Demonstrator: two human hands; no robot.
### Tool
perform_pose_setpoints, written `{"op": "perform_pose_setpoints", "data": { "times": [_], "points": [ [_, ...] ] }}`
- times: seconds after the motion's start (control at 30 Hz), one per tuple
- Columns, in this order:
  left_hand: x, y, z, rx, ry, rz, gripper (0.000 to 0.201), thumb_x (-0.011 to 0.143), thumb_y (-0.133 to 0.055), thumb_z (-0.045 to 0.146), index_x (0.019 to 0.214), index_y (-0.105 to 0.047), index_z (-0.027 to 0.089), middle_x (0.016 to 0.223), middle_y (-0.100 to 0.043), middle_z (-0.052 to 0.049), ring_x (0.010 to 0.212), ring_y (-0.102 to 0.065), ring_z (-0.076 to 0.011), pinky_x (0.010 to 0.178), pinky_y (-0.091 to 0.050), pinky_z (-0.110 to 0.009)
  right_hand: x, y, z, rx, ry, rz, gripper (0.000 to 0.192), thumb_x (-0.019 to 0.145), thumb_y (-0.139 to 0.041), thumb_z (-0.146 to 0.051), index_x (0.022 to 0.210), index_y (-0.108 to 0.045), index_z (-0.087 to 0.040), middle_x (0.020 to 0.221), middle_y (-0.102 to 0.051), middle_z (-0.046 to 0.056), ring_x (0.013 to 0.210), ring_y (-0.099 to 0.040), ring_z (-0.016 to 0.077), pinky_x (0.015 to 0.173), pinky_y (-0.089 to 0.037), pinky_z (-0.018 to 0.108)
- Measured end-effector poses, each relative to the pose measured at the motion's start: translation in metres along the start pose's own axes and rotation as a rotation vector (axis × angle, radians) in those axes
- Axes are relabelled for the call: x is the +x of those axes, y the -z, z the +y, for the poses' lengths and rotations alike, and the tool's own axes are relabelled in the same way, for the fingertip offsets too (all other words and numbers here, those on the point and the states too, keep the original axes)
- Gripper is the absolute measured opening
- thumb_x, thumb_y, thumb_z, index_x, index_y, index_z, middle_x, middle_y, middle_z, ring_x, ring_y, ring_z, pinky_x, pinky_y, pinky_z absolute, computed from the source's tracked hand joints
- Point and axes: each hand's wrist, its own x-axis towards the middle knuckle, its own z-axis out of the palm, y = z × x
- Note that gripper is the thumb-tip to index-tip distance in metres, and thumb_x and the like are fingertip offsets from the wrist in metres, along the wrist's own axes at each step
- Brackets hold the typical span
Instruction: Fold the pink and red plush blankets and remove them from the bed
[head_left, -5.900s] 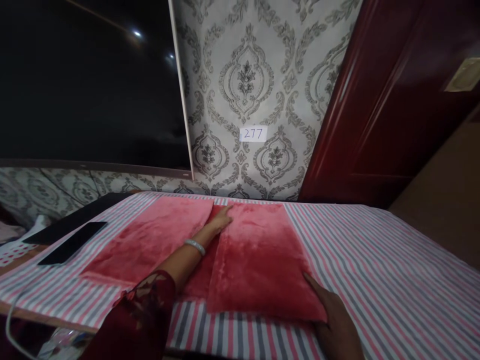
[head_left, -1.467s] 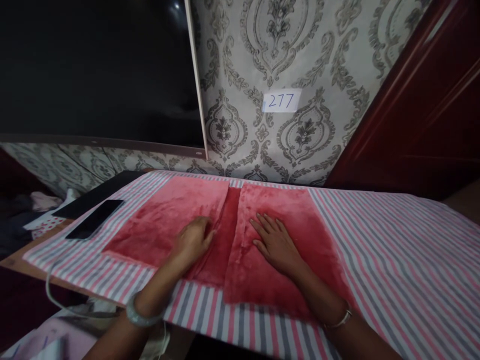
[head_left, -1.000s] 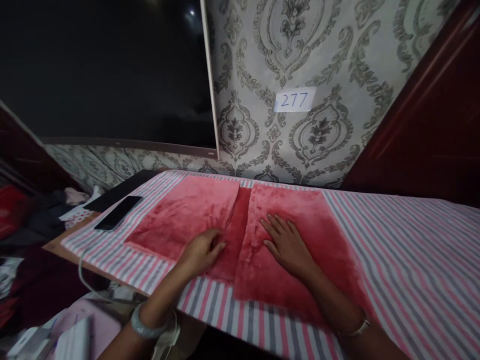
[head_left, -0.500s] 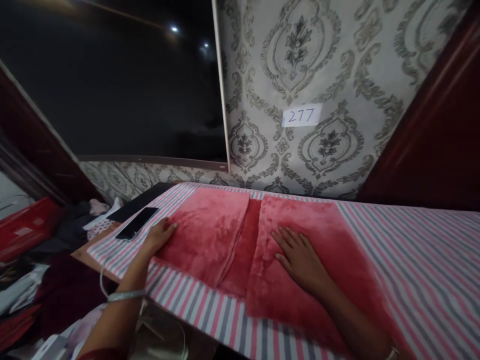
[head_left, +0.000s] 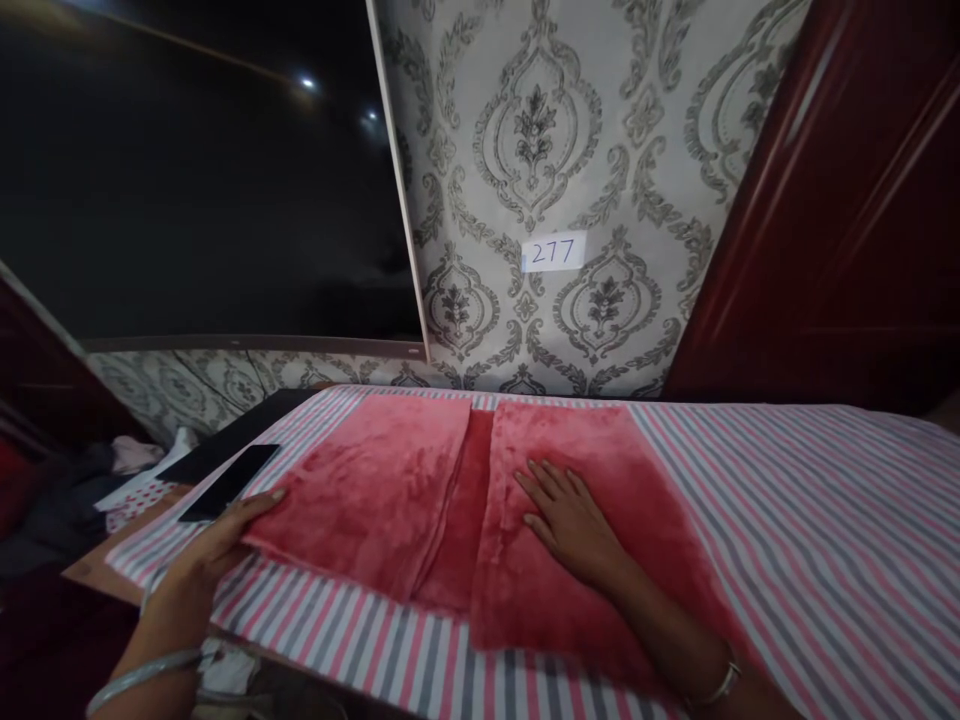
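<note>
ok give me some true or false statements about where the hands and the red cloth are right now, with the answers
1. The right hand lies flat, palm down, on the red cloth. True.
2. The left hand is at the cloth's left edge. True.
3. The cloth is rolled into a tight bundle. False: it lies flat on the striped sheet, with both sides folded in toward the middle.
4. The phone rests on top of the red cloth. False: it lies to the left of the cloth, near the edge of the striped sheet.
5. A paper label reading 277 is on the patterned wall behind. True.
6. The right hand is lifting a corner of the cloth. False: its fingers are spread flat on the right flap.
</note>
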Motion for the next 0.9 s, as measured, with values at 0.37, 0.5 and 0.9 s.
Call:
{"op": "perform_pose_setpoints", "data": {
  "times": [0.37, 0.5, 0.9],
  "points": [
    [-0.025, -0.040, 0.128, -0.291, -0.201, -0.184, 0.053, 0.052, -0.086, 0.051, 0.089, -0.069, 0.018, 0.081, -0.074, 0.001, 0.074, -0.066, -0.0188, 0.069, -0.054, -0.030, 0.005, 0.002, 0.006, 0.256, -0.017, 0.043, 0.058, 0.096, -0.050, -0.038, 0.152, -0.047, -0.022, 0.161, -0.039, 0.012, 0.150, -0.033, 0.0293, 0.122, -0.022, 0.056],
    [-0.073, -0.110, 0.195, -0.041, -0.645, -0.246, 0.035, 0.068, -0.069, 0.040, 0.094, -0.068, 0.017, 0.096, -0.072, -0.005, 0.087, -0.067, -0.0245, 0.081, -0.055, -0.037, 0.007, 0.017, 0.010, 0.756, -0.131, 0.217, 0.066, 0.098, -0.038, -0.057, 0.151, -0.046, -0.018, 0.155, -0.048, 0.016, 0.142, -0.046, 0.0271, 0.117, -0.036, 0.049],
    [-0.113, -0.202, 0.205, 0.015, -0.831, -0.970, 0.030, 0.086, -0.061, 0.038, 0.109, -0.072, 0.021, 0.111, -0.075, -0.009, 0.102, -0.069, -0.0265, 0.092, -0.054, -0.041, -0.051, 0.050, 0.005, 1.841, -0.439, -0.028, 0.046, 0.083, -0.050, -0.053, 0.104, -0.067, -0.016, 0.094, -0.077, 0.013, 0.095, -0.074, 0.0300, 0.092, -0.056, 0.045]
  ]
}}
